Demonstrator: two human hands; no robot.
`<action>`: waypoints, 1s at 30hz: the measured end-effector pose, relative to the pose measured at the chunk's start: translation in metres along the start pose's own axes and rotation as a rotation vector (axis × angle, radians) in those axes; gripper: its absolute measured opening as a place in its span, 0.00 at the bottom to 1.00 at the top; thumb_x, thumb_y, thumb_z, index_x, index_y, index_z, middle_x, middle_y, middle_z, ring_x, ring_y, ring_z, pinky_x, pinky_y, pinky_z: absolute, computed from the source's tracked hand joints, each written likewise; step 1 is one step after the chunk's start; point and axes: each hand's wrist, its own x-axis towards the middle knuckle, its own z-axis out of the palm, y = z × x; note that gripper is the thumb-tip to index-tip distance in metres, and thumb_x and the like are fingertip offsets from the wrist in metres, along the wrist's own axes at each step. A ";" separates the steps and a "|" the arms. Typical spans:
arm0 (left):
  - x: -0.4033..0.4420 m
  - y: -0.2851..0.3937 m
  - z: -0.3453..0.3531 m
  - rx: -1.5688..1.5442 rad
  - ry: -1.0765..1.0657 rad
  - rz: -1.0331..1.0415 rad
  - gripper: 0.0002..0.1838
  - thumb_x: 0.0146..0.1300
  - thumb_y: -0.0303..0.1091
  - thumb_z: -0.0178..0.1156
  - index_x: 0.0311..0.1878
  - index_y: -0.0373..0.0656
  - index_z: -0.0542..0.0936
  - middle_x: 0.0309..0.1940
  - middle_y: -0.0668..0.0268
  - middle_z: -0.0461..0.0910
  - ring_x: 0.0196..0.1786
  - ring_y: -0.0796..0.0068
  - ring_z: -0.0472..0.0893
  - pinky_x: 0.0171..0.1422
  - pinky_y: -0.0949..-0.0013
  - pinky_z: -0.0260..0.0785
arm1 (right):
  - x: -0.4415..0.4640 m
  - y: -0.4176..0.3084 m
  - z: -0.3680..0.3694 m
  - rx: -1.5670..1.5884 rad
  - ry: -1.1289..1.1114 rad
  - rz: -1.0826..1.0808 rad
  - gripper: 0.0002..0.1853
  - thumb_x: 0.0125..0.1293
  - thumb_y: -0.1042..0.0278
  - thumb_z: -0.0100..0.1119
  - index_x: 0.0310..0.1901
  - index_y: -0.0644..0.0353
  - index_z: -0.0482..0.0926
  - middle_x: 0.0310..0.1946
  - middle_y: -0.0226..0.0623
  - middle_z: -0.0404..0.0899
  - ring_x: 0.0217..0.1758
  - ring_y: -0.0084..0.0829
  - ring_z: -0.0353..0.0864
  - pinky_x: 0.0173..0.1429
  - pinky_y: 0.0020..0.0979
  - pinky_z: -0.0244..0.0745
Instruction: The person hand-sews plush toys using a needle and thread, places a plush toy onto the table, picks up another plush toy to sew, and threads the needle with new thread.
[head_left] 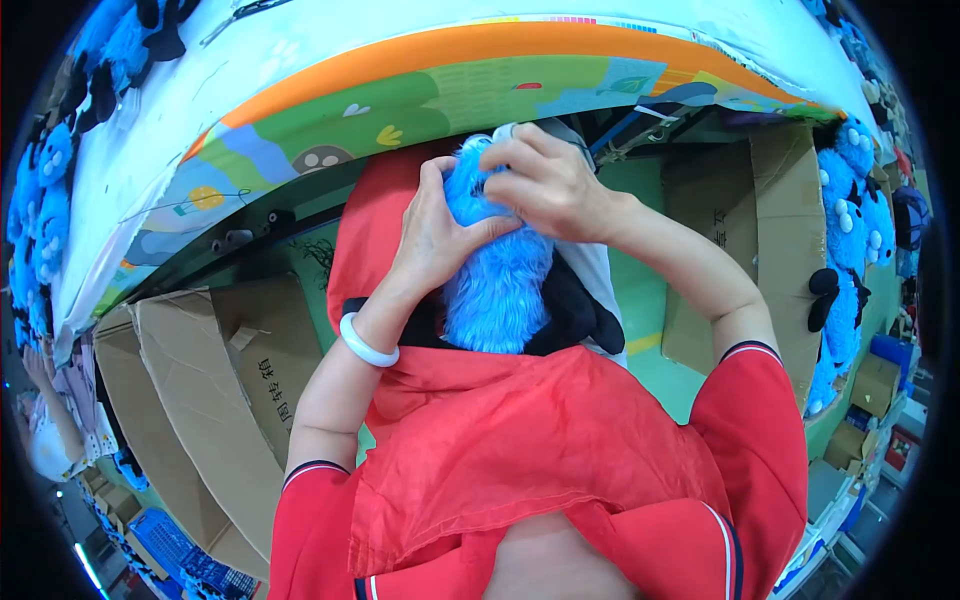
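Note:
A furry blue plush toy [497, 290] with black limbs lies on my lap, its head toward the table edge. My left hand [437, 222] is wrapped around the left side of the head, thumb pressed across the fur. At the top right of the head, my right hand [550, 185] has its fingers curled in a pinch close to the toy's face. Whatever sits between those fingertips is too small or hidden to make out. A bit of white shows beside the right fingers. Much of the toy's face is covered by my hands.
A table [350, 35] with a colourful patterned cover curves ahead of me. Cardboard boxes stand at my left [230, 380] and right [735, 240]. More blue plush toys [850, 230] are piled on the right, others at the far left. Another person's arm [55, 400] shows at the left edge.

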 end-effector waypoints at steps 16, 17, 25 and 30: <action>-0.007 0.005 -0.007 -0.028 0.055 -0.086 0.39 0.47 0.43 0.75 0.57 0.35 0.65 0.46 0.50 0.73 0.45 0.57 0.77 0.49 0.61 0.73 | -0.105 -0.113 -0.344 0.297 1.014 -0.091 0.12 0.69 0.75 0.46 0.25 0.61 0.65 0.26 0.39 0.74 0.36 0.31 0.79 0.61 0.39 0.76; -0.006 0.004 -0.008 0.071 0.125 0.093 0.36 0.48 0.43 0.74 0.55 0.36 0.67 0.44 0.52 0.73 0.43 0.58 0.76 0.47 0.63 0.73 | -0.105 -0.101 -0.329 0.264 1.056 -0.112 0.12 0.71 0.74 0.45 0.26 0.61 0.64 0.25 0.39 0.74 0.35 0.32 0.79 0.60 0.39 0.77; 0.004 0.001 -0.020 0.479 0.069 0.644 0.17 0.52 0.34 0.70 0.43 0.40 0.77 0.36 0.62 0.67 0.37 0.67 0.69 0.40 0.70 0.67 | -0.102 -0.069 -0.284 -0.942 1.117 0.129 0.08 0.73 0.71 0.40 0.34 0.63 0.62 0.21 0.36 0.72 0.33 0.35 0.80 0.50 0.37 0.80; -0.002 -0.008 -0.018 0.281 0.107 0.524 0.17 0.52 0.37 0.70 0.42 0.42 0.79 0.36 0.62 0.68 0.34 0.66 0.70 0.37 0.69 0.67 | -0.095 -0.059 -0.259 -1.024 0.967 0.140 0.08 0.76 0.69 0.37 0.40 0.65 0.58 0.18 0.34 0.69 0.31 0.37 0.81 0.46 0.35 0.82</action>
